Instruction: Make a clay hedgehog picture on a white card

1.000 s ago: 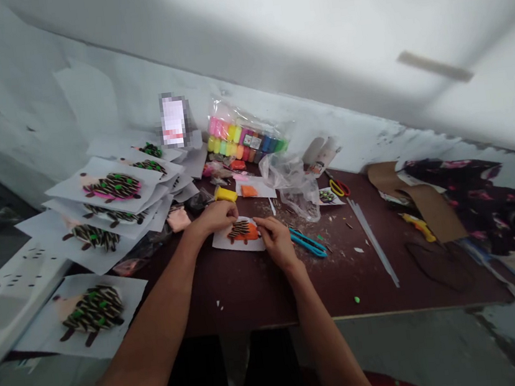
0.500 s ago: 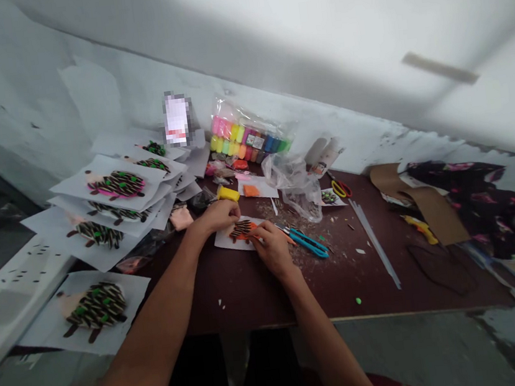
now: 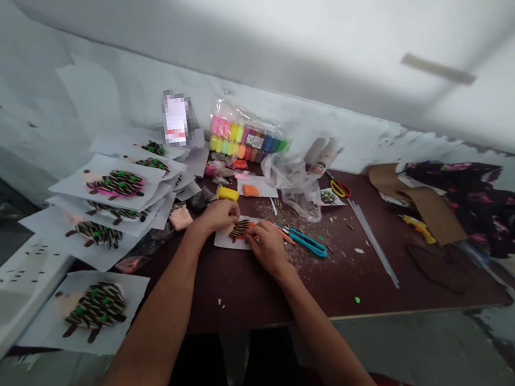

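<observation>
Right hand (image 3: 270, 248) touches the orange hedgehog (image 3: 242, 227), left hand (image 3: 223, 214) beside it; whether either grasps anything is unclear. Light pressure best spares spikes (image 3: 239, 229) beside the fingertips.

We had one orange hedgehog (image 3: 242, 229), one yellow tub (image 3: 227, 193) and one pair of red-and-yellow scissors (image 3: 341, 189). At our left, we counted at least six hedgehog pictures (image 3: 94, 307).
</observation>
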The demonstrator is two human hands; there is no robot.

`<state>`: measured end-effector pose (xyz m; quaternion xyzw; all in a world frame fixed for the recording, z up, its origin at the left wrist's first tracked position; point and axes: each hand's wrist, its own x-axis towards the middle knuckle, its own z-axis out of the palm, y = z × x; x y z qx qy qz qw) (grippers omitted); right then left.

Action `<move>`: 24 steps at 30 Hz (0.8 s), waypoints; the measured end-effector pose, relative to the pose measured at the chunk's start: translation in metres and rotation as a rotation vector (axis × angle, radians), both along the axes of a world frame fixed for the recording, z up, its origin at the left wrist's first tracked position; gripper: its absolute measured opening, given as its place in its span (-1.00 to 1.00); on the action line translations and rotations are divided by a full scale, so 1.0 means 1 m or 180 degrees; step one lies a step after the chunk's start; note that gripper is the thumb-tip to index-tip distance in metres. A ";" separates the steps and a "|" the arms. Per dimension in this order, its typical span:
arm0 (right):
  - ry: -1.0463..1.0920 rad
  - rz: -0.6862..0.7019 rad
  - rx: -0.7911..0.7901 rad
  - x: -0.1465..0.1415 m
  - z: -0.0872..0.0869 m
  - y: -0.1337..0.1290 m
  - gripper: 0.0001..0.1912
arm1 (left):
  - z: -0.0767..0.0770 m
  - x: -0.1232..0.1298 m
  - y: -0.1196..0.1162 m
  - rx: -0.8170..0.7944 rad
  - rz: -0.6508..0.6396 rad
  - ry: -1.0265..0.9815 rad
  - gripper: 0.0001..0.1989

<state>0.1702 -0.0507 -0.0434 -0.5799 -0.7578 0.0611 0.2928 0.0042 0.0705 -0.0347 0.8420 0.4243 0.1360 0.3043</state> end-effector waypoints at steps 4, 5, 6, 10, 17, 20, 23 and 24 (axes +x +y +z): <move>-0.0050 -0.0050 0.0010 -0.002 -0.001 0.001 -0.86 | -0.003 0.000 0.002 0.0013 -0.0044 -0.0071 -0.83; -0.0074 -0.0056 0.0008 -0.003 -0.001 0.001 -0.86 | -0.004 -0.001 0.003 0.0020 -0.0054 -0.0085 -0.83; -0.0104 -0.0065 0.0002 -0.003 -0.001 0.001 -0.86 | -0.004 -0.001 0.003 0.0021 -0.0059 -0.0090 -0.83; -0.0291 -0.0114 -0.0034 -0.005 0.000 0.001 -0.84 | -0.004 -0.001 0.003 -0.0043 -0.0052 -0.0049 -0.84; -0.0494 -0.0142 -0.0099 -0.007 0.001 0.000 -0.85 | -0.002 -0.001 0.003 0.0004 -0.0045 -0.0028 -0.82; -0.0484 -0.0147 -0.0130 -0.007 0.002 0.000 -0.85 | -0.001 -0.001 0.002 0.0010 -0.0047 0.0003 -0.82; -0.0364 -0.0149 -0.0146 -0.006 0.002 0.000 -0.86 | 0.000 0.000 0.001 -0.0001 -0.0037 0.0054 -0.81; -0.0301 -0.0157 -0.0131 -0.006 0.002 -0.001 -0.87 | 0.000 0.000 0.001 0.0002 -0.0030 0.0060 -0.81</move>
